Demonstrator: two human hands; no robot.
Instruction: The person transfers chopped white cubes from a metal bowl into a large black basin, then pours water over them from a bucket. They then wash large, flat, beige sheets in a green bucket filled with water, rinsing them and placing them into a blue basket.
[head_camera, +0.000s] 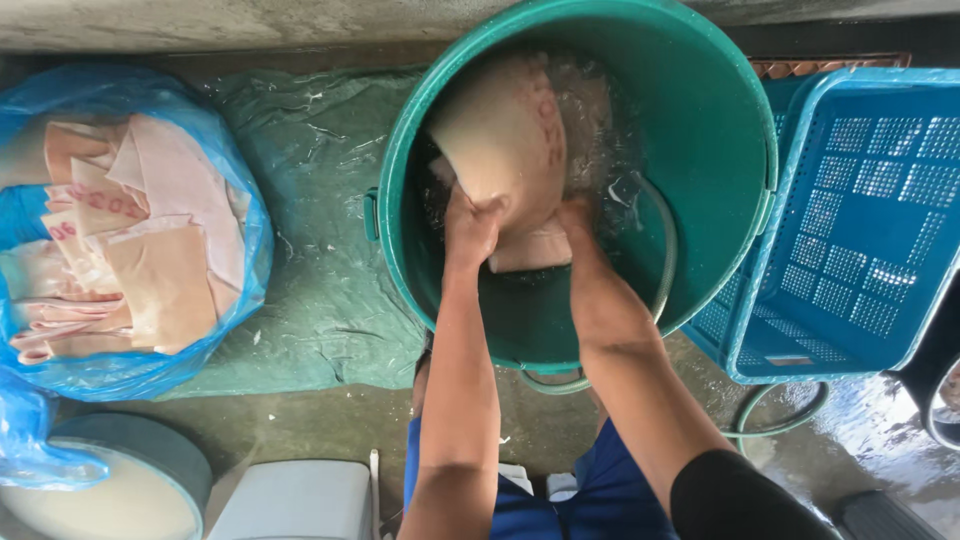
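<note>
Left hand: your left hand (470, 225) is closed around the lower edge of the pale slab (505, 145), at the centre of the frame.
Right hand: your right hand (578, 222) presses on the same slab from the right; its fingers are under water, so you cannot tell whether they grip or lie flat.
Slab: a beige sheet with red marks, half sunk in the green bucket (700, 120), upper centre.
Step in hand: it looks like 1 slab being rinsed or scrubbed in the water.
Next move calls for: a firm 2-handed hold, since the wet sheet looks limp and slippery.
Left of frame: more pale sheets (150, 240) piled in a blue plastic bag (235, 150), on a green tarp (320, 200).
Right of frame: a blue perforated crate (860, 230), touching the bucket.
Hidden: the bucket's bottom and the slab's lower part lie under murky water; a hose (665, 250) runs in along the wall, its end unseen; the objects at lower left are cut off.
</note>
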